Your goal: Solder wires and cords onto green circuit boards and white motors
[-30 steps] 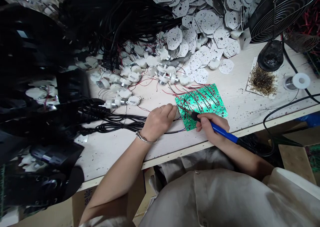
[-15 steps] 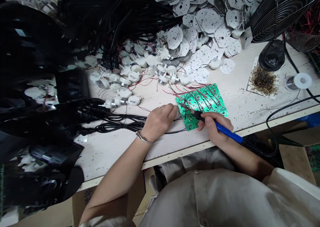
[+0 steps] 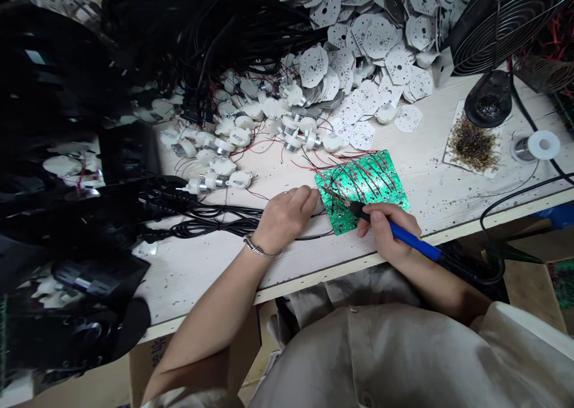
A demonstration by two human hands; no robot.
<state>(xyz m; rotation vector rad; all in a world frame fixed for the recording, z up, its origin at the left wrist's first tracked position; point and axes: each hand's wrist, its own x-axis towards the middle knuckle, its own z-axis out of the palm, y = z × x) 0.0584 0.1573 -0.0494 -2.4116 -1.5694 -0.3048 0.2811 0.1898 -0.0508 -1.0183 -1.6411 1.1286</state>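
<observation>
A green circuit board (image 3: 379, 177) with several red and black wires lies on the white bench near its front edge. My right hand (image 3: 390, 231) is closed round a blue-handled soldering iron (image 3: 410, 241), whose tip rests on the board's left part. My left hand (image 3: 284, 219), with a bracelet at the wrist, lies fisted at the board's left edge, fingers pinched on something I cannot make out, close to a thin black wire (image 3: 314, 237).
Small white motors (image 3: 224, 167) and white round plates (image 3: 368, 43) are heaped behind the board. Black cables (image 3: 201, 222) pile up at the left. A fan (image 3: 497, 19), a black iron stand (image 3: 488, 100), a sponge pad (image 3: 470, 145) and a solder spool (image 3: 538, 146) stand at the right.
My right hand and the soldering iron have shifted a little to the right along the board. My left hand has stayed in place.
</observation>
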